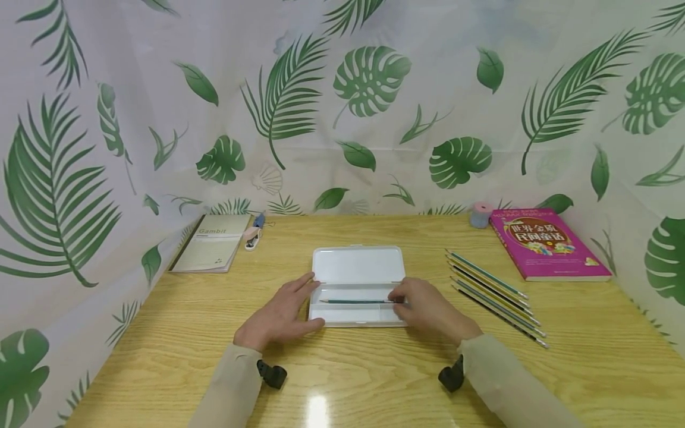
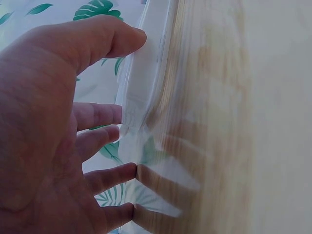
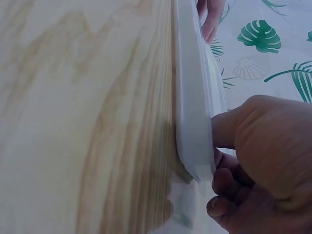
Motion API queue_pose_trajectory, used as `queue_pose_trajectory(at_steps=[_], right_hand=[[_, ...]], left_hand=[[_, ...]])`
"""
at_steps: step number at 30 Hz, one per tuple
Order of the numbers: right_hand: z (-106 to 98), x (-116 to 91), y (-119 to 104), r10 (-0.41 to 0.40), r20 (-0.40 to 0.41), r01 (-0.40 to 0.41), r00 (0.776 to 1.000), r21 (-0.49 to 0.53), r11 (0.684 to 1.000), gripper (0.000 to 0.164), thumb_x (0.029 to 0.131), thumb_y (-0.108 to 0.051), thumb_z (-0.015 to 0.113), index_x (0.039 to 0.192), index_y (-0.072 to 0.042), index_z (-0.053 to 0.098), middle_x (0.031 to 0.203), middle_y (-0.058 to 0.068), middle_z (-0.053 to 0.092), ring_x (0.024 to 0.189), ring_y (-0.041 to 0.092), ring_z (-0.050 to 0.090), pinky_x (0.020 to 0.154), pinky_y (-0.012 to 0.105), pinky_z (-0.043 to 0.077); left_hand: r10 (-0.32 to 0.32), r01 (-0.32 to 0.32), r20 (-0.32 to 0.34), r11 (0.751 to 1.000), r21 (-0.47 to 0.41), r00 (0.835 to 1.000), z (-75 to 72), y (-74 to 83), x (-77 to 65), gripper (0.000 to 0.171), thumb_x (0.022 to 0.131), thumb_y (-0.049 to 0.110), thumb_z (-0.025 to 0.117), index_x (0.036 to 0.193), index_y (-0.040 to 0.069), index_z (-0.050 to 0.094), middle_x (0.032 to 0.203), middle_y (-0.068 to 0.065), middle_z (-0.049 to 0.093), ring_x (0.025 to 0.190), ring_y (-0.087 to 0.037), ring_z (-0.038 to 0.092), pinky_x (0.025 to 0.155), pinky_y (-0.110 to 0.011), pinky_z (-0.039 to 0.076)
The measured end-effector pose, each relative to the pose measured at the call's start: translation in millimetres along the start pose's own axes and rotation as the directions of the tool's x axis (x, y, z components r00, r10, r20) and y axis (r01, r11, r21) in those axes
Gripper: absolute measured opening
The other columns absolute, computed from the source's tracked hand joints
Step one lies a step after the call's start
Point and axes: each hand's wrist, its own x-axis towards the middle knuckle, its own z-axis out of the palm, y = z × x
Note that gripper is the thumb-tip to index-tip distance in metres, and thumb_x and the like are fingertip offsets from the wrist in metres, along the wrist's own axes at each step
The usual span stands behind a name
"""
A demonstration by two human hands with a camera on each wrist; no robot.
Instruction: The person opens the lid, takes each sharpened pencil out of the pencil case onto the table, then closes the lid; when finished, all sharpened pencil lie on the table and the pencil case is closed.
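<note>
A white pencil case [image 1: 357,323] lies on the table with its lid [image 1: 358,265] raised back, showing inner compartments. Inside it, a green pencil [image 1: 353,301] lies lengthwise with its point to the left. My right hand [image 1: 428,306] reaches over the right end of the case and holds the pencil's far end between curled fingers; the exact grip is hidden. Against the left side of the case rests my left hand [image 1: 280,315], its thumb and fingers spread. The left wrist view shows the left fingers [image 2: 112,178] extended beside the white case wall [image 2: 144,73].
Several pencils [image 1: 495,297] lie in a slanted row right of the case. A pink book [image 1: 551,244] and a pink-and-blue cylinder [image 1: 481,215] stand at the back right. At the back left are a notebook [image 1: 211,244], a small stapler [image 1: 252,236] and a blue clip [image 1: 260,220].
</note>
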Motion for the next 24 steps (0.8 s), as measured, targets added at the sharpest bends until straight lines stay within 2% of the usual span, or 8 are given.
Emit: queue_pose_trajectory(at_steps=[9,16,24], right_hand=[[-1.3,1.2,3.6,-0.008,0.011,0.008,1.000,-0.029,1.000,0.005,0.090,-0.011,0.072,0.092,-0.006,0.073,0.085,-0.003,0.062,0.079,0.011,0.056,0.074,0.035,0.051],[-0.7,-1.3,2.8,-0.054,0.006,0.054,0.999,-0.056,0.997,0.004,0.092,-0.012,0.069,0.088,-0.012,0.068,0.085,-0.004,0.056,0.075,0.010,0.048,0.069,0.032,0.047],[-6.2,-5.1,4.6,-0.008,0.030,0.006,1.000,0.057,0.998,0.005,0.093,-0.011,0.068,0.095,-0.010,0.073,0.088,-0.005,0.062,0.078,0.012,0.053,0.072,0.032,0.048]], left_hand=[[0.001,-0.001,-0.004,1.000,0.007,1.000,0.2,0.6,0.4,0.079,0.090,0.045,0.069,0.153,0.010,0.039,0.163,-0.006,0.024,0.146,-0.032,0.027,0.115,-0.050,0.030],[-0.010,0.010,-0.005,1.000,0.012,1.000,0.4,1.0,0.0,0.079,0.089,0.046,0.069,0.153,0.011,0.039,0.163,-0.006,0.024,0.147,-0.031,0.026,0.116,-0.050,0.029],[-0.005,0.005,0.002,1.000,-0.001,1.000,0.2,0.6,-0.2,0.078,0.090,0.044,0.069,0.154,0.011,0.038,0.164,-0.007,0.023,0.147,-0.032,0.025,0.116,-0.050,0.029]])
